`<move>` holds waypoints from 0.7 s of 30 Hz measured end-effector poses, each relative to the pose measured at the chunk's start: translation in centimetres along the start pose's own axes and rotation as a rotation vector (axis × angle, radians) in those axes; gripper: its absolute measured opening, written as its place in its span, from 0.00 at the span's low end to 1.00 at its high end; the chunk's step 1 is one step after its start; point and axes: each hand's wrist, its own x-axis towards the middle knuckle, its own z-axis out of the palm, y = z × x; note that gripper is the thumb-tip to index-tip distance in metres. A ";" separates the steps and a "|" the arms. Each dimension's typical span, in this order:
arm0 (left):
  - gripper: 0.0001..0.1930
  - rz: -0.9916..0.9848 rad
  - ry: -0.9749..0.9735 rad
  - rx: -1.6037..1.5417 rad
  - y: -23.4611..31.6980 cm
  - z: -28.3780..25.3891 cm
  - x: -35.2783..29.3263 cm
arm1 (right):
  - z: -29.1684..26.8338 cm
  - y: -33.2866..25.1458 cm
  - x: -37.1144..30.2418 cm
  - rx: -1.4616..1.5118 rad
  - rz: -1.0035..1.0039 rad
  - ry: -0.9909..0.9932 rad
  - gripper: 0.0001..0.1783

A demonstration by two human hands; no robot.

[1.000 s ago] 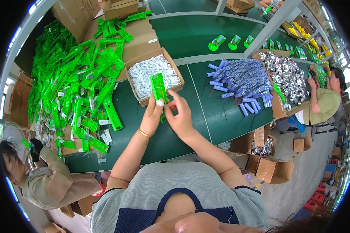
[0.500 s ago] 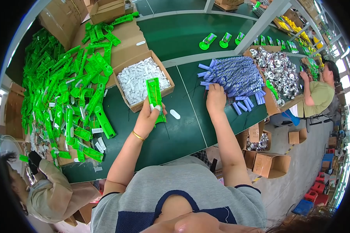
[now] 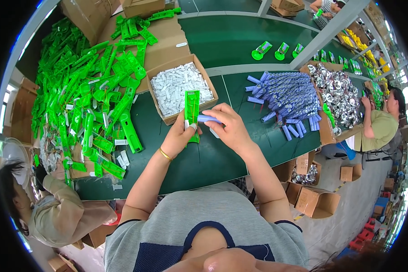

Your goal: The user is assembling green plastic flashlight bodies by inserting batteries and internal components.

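My left hand (image 3: 180, 134) grips a long green plastic housing (image 3: 192, 103) that stands nearly upright in the picture, with thin wires showing in its hollow. My right hand (image 3: 229, 127) pinches a blue cylindrical battery cell (image 3: 208, 119) between thumb and fingers. The cell lies crosswise, its left end right at the housing's right edge; whether they touch I cannot tell. Just behind the hands stands a carton (image 3: 211, 83) full of small white plastic parts (image 3: 179, 88). A white oval piece (image 3: 214, 132) on the table is partly covered by my right hand.
Green housings (image 3: 99, 109) are heaped at the left. To the right lie rows of blue cells (image 3: 285, 93) with wires, then a box of shiny round parts (image 3: 333, 90). Assembled green pieces (image 3: 261, 50) stand on the far belt. Co-workers sit at the left (image 3: 54, 213) and right (image 3: 383, 122).
My right hand has come left from the pile of blue cells, bringing one cell to the housing. My left hand still holds the housing; the whole view has shifted slightly.
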 end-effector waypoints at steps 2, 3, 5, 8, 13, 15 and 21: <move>0.27 -0.007 -0.004 0.019 -0.4 -0.3 -0.4 | -0.2 -0.9 0.7 0.033 -0.018 -0.062 0.13; 0.28 -0.013 -0.011 0.039 -0.5 -0.4 -0.7 | -0.1 -1.0 0.8 0.033 -0.019 -0.065 0.13; 0.30 -0.001 -0.027 0.054 -0.4 -0.5 -1.2 | -0.2 -1.1 1.2 0.125 0.080 -0.208 0.12; 0.33 -0.007 -0.047 0.082 -0.2 -0.8 -1.9 | 1.2 -0.9 1.5 0.052 -0.023 -0.170 0.14; 0.34 -0.032 -0.089 0.085 -0.2 -1.3 -3.2 | 4.1 -1.7 1.4 0.181 0.131 0.008 0.24; 0.31 -0.019 -0.072 -0.116 0.3 -1.4 -3.6 | 5.4 -1.2 0.9 0.195 0.032 0.155 0.24; 0.24 0.039 0.072 -0.144 -0.8 -1.4 -3.6 | 7.3 -1.9 1.4 0.076 -0.169 0.225 0.17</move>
